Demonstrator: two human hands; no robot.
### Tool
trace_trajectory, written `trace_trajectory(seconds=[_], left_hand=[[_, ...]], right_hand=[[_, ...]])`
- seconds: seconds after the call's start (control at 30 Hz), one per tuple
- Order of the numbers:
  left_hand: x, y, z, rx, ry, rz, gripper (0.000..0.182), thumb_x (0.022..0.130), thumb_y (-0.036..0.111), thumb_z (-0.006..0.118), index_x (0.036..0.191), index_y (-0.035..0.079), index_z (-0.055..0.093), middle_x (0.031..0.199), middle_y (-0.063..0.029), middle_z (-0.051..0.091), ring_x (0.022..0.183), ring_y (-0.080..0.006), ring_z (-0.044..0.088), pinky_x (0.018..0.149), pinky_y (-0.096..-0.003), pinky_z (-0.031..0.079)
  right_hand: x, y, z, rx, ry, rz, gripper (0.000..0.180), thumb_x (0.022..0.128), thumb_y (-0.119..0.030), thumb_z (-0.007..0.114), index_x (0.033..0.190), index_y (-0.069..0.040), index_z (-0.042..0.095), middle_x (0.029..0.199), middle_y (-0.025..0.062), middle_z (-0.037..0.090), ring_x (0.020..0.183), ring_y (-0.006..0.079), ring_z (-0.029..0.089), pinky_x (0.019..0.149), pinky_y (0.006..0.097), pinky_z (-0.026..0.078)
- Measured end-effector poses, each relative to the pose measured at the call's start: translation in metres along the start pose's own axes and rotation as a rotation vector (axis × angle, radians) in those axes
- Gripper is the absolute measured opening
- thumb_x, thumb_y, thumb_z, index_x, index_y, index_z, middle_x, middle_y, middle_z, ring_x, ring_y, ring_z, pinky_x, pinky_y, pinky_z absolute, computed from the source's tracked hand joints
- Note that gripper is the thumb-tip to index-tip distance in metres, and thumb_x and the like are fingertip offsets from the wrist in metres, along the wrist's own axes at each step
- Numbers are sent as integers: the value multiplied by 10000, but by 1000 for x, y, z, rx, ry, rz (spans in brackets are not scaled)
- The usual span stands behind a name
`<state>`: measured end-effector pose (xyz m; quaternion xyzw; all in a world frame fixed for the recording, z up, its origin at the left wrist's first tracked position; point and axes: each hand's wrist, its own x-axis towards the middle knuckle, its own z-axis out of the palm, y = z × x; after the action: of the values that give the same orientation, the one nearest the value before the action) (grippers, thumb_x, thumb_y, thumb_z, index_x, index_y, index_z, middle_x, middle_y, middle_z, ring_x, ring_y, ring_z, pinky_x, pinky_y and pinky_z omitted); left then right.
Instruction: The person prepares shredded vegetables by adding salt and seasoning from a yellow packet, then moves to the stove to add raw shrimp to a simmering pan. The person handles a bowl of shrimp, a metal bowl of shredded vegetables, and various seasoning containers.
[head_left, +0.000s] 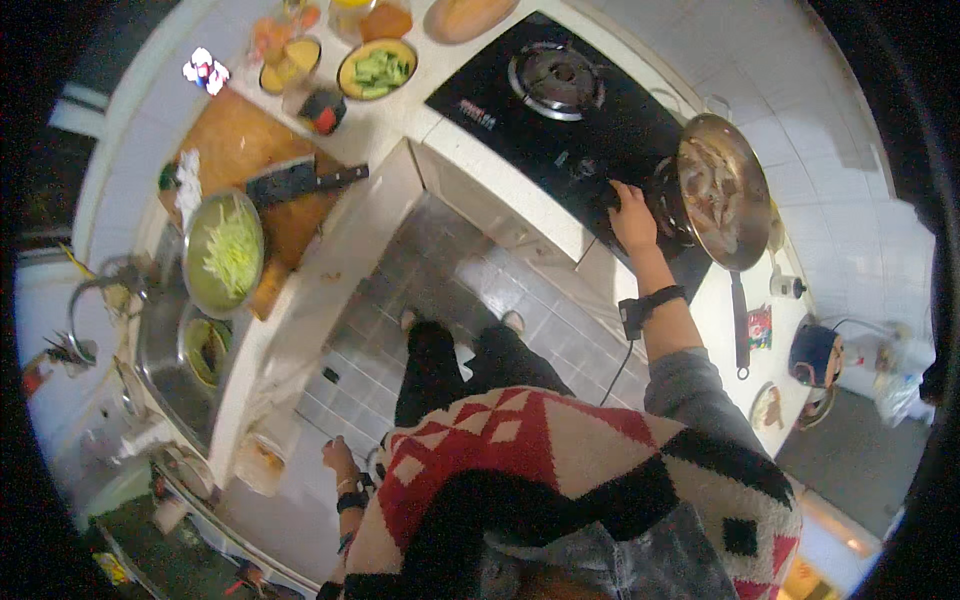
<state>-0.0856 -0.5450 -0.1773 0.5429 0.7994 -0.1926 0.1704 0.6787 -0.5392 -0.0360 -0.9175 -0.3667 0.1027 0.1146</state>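
My right hand (632, 221) reaches over the front of a black glass gas stove (487, 94), at its right-hand side. The fingers point down at the control area, and whatever lies beneath them is hidden. A control knob (583, 168) shows to the left of this hand. Just right of it, a steel wok (731, 225) sits over the right burner, holding pale, wet-looking pieces of food (709, 180). Its long black handle (739, 315) points towards me. Low at my side hangs my left hand (340, 459), fingers curled, with no object visible in it.
On the left counter, a cleaver (307, 180) lies on a wooden cutting board (281, 225), beside a steel bowl of shredded greens (229, 251). A sink (165, 337) adjoins it. A bowl of sliced cucumber (379, 69) stands left of the left burner (556, 80). A small jar (787, 286) is behind the wok handle.
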Motion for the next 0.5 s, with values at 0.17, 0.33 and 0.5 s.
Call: trace_trajectory(seconds=[0.17,0.33,0.5], left_hand=[[-39,-27,29,-351,-108,-363,461,806,286,638,1159,0,558,1003,-209,609,874,-327,601,799,-436,478],[-37,-54,55,-267,-255,-208,483,828,351,615,1170,12,582,1146,-245,568,1031,-353,545,924,-441,412],[-34,-40,51,-487,-88,-249,446,818,279,649,1171,13,593,1137,-239,575,1013,-339,560,894,-435,441]], right_hand=[[8,9,5,-58,10,-102,447,787,-66,654,1215,-142,546,1140,194,581,1019,395,577,856,444,486],[18,21,7,-109,26,-163,430,764,-91,705,1175,-110,578,1075,204,624,990,394,595,834,432,489],[22,26,7,-180,38,-195,408,780,-145,710,1170,-112,596,1019,198,650,927,369,624,803,413,498]])
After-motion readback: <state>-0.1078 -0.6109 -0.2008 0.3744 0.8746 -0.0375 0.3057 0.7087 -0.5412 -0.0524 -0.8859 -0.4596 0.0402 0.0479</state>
